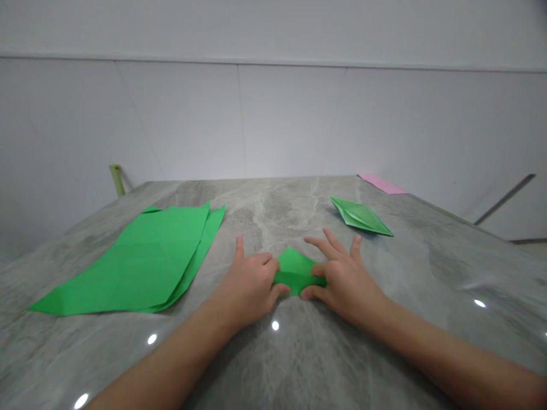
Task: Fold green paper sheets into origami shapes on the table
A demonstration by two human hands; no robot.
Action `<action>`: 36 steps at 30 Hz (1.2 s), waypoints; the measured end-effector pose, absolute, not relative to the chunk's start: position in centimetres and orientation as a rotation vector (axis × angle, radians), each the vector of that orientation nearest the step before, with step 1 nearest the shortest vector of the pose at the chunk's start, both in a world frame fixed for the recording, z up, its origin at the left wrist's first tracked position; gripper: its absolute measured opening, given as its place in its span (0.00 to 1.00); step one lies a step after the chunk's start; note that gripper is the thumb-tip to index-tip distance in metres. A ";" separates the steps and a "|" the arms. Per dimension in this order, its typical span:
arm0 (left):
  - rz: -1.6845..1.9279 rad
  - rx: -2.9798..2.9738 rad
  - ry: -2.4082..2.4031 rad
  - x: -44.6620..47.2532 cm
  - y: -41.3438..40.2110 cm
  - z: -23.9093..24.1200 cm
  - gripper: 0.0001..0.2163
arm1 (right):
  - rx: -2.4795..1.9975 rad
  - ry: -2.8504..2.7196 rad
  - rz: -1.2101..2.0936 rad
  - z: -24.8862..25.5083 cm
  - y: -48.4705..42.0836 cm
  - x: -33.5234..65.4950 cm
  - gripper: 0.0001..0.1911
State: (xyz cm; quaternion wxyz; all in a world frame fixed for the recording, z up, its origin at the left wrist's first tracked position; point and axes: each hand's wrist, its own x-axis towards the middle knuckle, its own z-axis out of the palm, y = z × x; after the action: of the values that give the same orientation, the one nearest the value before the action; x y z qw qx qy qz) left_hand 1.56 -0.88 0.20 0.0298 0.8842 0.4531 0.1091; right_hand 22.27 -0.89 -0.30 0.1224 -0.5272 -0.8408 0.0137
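Observation:
A small piece of green folded paper (297,273) lies on the table between both hands, with a pointed top and a crease across it. My left hand (256,282) pinches its left edge between thumb and curled fingers, the little finger raised. At the right edge, my right hand (342,276) grips the paper with thumb and index finger while its other fingers spread upward. Parts of the paper's sides are hidden under the fingers.
Several large green sheets (141,259) lie loosely stacked at the left. A folded green paper piece (361,216) rests at the right, beyond my right hand. Pink paper (382,184) lies at the table's far right edge. A white wall (273,119) stands behind the grey marbled table (273,370).

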 end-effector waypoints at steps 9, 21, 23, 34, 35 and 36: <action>0.289 2.789 1.411 1.6 -0.9 -0.1 0.11 | -1.615 -2.385 0.249 -0.6 -1.5 21.0 0.14; 0.298 2.774 1.420 1.6 -0.6 0.0 0.11 | -1.810 -2.394 0.359 0.0 -0.5 21.8 0.15; 0.295 2.775 1.425 1.6 -0.6 -0.1 0.11 | -1.841 -2.424 0.362 0.2 -0.3 22.1 0.15; 0.297 2.762 1.435 1.7 -0.6 -0.1 0.11 | -2.006 -2.587 0.412 1.7 0.4 25.0 0.13; 0.299 2.756 1.437 1.7 -0.6 -0.1 0.11 | -2.016 -2.597 0.423 1.9 0.4 25.2 0.12; 0.301 2.747 1.440 1.7 -0.6 0.0 0.11 | -2.017 -2.603 0.432 2.0 0.4 25.5 0.12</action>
State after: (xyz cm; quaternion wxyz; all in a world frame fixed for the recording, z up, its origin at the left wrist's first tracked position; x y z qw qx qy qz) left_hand 1.67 -0.65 -0.05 0.0129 0.8815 0.4620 0.0965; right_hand 25.52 0.38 2.02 -0.0898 -0.6049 -0.7806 0.1295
